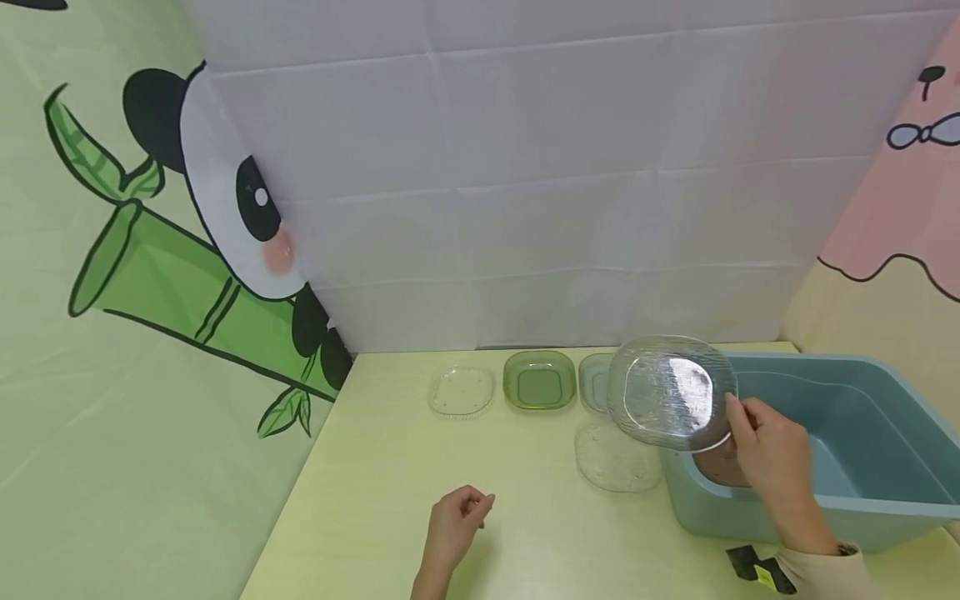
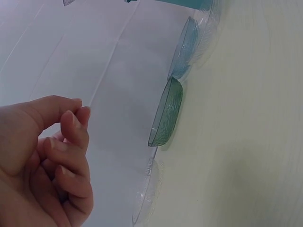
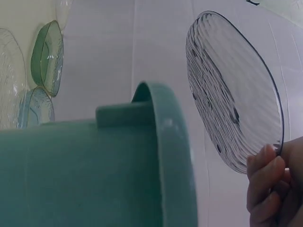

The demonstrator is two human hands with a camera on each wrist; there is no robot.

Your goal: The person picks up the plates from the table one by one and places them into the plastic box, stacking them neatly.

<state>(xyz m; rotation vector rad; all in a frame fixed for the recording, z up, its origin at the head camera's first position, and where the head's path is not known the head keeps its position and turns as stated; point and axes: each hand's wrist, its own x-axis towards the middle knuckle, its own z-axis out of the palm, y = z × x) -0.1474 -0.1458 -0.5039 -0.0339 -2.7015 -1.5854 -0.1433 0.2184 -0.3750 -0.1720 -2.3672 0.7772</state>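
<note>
My right hand pinches the rim of a clear oval plate, tilted above the left edge of a teal tub. The right wrist view shows the ribbed plate upright, with the right hand at its lower edge. My left hand hovers over the table's front part, loosely curled and holding nothing; the left wrist view shows this hand with thumb and index finger close together. Beneath and beside the held plate lie a clear plate and a pale blue dish, the latter partly covered.
The teal tub fills the table's right side, with something brown inside its left end. A green dish and a clear dish stand along the back. A black item with a yellow patch lies by the tub's front.
</note>
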